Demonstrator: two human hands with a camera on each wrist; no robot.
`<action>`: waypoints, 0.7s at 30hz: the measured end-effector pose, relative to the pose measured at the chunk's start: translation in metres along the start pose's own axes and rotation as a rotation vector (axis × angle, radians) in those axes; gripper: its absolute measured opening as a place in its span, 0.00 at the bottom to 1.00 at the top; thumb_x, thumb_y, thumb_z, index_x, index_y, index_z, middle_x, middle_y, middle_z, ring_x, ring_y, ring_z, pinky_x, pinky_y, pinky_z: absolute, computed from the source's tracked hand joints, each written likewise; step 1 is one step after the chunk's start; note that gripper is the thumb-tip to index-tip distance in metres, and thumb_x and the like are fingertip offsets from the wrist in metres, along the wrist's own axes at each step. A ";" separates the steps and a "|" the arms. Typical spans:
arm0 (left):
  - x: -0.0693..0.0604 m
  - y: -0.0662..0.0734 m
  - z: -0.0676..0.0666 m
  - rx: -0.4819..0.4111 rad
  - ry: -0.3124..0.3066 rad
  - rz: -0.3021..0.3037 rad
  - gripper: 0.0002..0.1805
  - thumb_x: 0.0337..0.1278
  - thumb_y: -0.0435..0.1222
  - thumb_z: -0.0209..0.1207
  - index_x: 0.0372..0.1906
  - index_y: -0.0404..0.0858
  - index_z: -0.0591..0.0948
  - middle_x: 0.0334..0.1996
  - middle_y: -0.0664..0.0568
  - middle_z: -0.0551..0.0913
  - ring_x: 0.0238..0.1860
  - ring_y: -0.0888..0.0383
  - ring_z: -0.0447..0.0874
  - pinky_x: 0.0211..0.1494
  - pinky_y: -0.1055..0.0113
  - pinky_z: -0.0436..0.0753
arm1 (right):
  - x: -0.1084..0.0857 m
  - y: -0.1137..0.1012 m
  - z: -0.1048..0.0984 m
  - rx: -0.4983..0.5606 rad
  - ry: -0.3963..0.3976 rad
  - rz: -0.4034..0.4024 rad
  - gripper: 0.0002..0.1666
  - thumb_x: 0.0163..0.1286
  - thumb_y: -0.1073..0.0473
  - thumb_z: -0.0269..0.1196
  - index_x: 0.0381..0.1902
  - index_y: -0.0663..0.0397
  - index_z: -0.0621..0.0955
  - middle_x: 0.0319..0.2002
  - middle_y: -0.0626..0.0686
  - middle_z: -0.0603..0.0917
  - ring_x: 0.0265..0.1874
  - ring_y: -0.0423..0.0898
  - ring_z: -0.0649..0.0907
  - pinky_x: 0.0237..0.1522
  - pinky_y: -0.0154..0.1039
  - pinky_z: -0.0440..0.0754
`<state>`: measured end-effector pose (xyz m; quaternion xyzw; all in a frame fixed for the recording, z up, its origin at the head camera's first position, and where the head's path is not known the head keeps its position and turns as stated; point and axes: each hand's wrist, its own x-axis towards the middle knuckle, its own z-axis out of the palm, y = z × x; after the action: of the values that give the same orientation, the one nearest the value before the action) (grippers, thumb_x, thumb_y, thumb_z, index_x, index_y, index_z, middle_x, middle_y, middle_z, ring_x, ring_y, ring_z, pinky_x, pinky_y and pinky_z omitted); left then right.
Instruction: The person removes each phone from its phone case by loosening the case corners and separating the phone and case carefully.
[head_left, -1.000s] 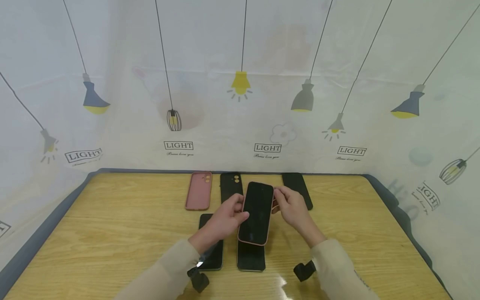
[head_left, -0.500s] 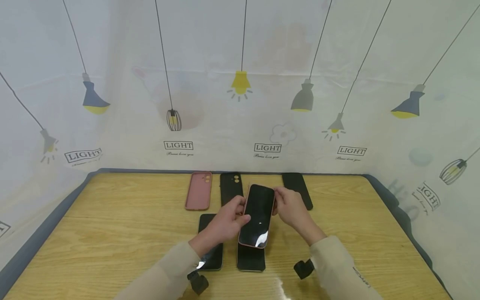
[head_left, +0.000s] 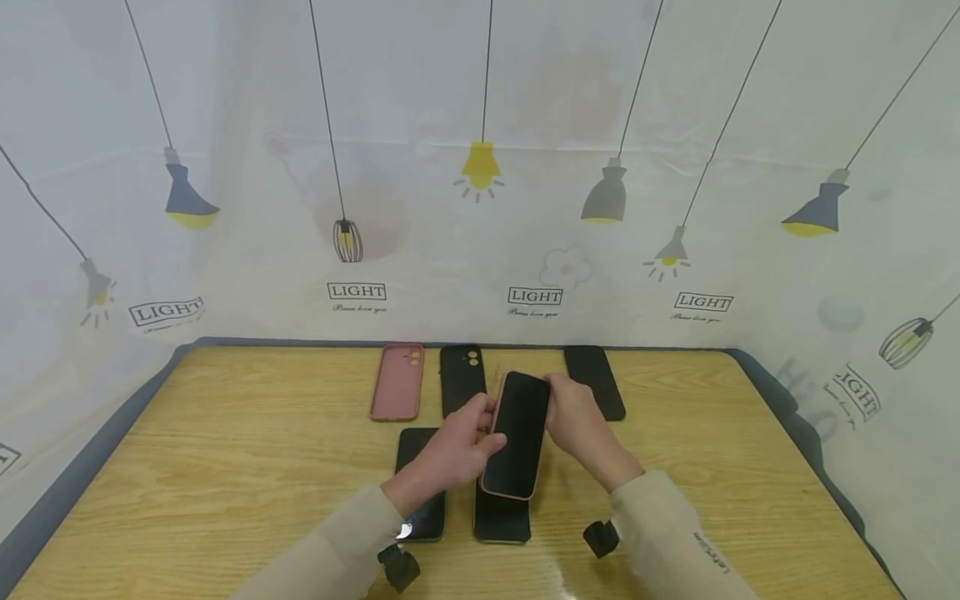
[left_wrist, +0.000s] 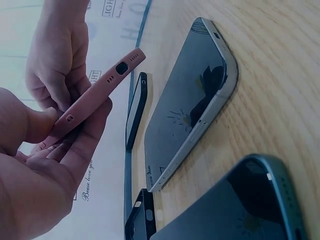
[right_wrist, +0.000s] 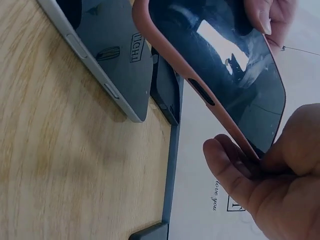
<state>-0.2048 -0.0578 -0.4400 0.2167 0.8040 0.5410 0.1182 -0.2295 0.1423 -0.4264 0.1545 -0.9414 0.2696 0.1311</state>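
Note:
A phone in a pink case [head_left: 516, 435] is held up between both hands, its dark screen facing up and its far end leaning right. My left hand [head_left: 456, 442] grips its left edge, thumb over the screen side and fingers beneath. At the upper right corner, my right hand [head_left: 582, 421] pinches the case; in the right wrist view the right hand [right_wrist: 280, 175] has its thumb on the screen side and fingers behind. The left wrist view shows the pink case's lower edge [left_wrist: 95, 97] with its port opening. Below it lies a silver-edged phone [head_left: 502, 517].
On the wooden table [head_left: 247, 467], another dark phone [head_left: 425, 500] lies partly under my left forearm. Along the back edge are an empty pink case [head_left: 397, 382], a black case [head_left: 462, 379] and a black case or phone [head_left: 595, 382]. A printed cloth [head_left: 442, 275] hangs behind.
The held phone and case have shifted slightly toward me and to the right. My right hand has turned and closed in around the upper right corner; my left hand keeps its grip.

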 end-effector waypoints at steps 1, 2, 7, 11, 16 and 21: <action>0.000 0.001 0.000 0.007 0.002 0.000 0.14 0.77 0.27 0.52 0.61 0.30 0.70 0.51 0.38 0.86 0.48 0.46 0.89 0.48 0.57 0.88 | 0.000 0.000 0.000 -0.010 0.003 -0.003 0.11 0.75 0.75 0.52 0.47 0.73 0.81 0.40 0.67 0.87 0.39 0.61 0.88 0.39 0.51 0.88; 0.000 0.001 0.001 0.013 0.003 0.001 0.14 0.77 0.27 0.52 0.61 0.30 0.70 0.51 0.38 0.86 0.48 0.45 0.89 0.47 0.57 0.88 | 0.000 -0.001 0.001 -0.017 0.001 0.000 0.11 0.74 0.75 0.52 0.47 0.73 0.80 0.40 0.67 0.87 0.40 0.61 0.88 0.40 0.51 0.88; -0.002 0.005 0.002 0.049 0.013 -0.005 0.13 0.76 0.27 0.53 0.59 0.30 0.70 0.49 0.39 0.87 0.46 0.47 0.89 0.43 0.59 0.87 | 0.000 -0.003 0.002 -0.033 -0.032 0.049 0.14 0.72 0.77 0.50 0.49 0.73 0.80 0.43 0.68 0.87 0.42 0.62 0.88 0.42 0.51 0.88; -0.002 0.008 0.004 0.053 0.018 -0.016 0.13 0.76 0.27 0.53 0.60 0.30 0.70 0.49 0.38 0.86 0.46 0.47 0.89 0.45 0.57 0.88 | 0.000 -0.002 0.004 -0.036 -0.026 0.051 0.16 0.70 0.78 0.49 0.50 0.75 0.80 0.44 0.69 0.86 0.43 0.63 0.88 0.43 0.52 0.88; -0.002 0.009 0.004 0.002 0.008 -0.030 0.14 0.76 0.26 0.52 0.61 0.30 0.69 0.52 0.36 0.85 0.50 0.44 0.89 0.48 0.53 0.88 | 0.000 0.000 0.004 -0.011 0.000 0.026 0.16 0.69 0.79 0.48 0.48 0.75 0.80 0.42 0.70 0.87 0.41 0.64 0.88 0.41 0.52 0.88; -0.002 0.010 0.004 -0.024 -0.001 -0.055 0.16 0.77 0.27 0.52 0.63 0.30 0.69 0.54 0.37 0.84 0.52 0.44 0.88 0.50 0.53 0.88 | 0.000 0.004 0.006 0.027 -0.005 0.039 0.16 0.70 0.78 0.48 0.49 0.74 0.80 0.43 0.69 0.87 0.42 0.63 0.88 0.41 0.52 0.88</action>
<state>-0.1992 -0.0525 -0.4327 0.1934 0.8030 0.5470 0.1361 -0.2320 0.1420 -0.4332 0.1384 -0.9409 0.2844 0.1211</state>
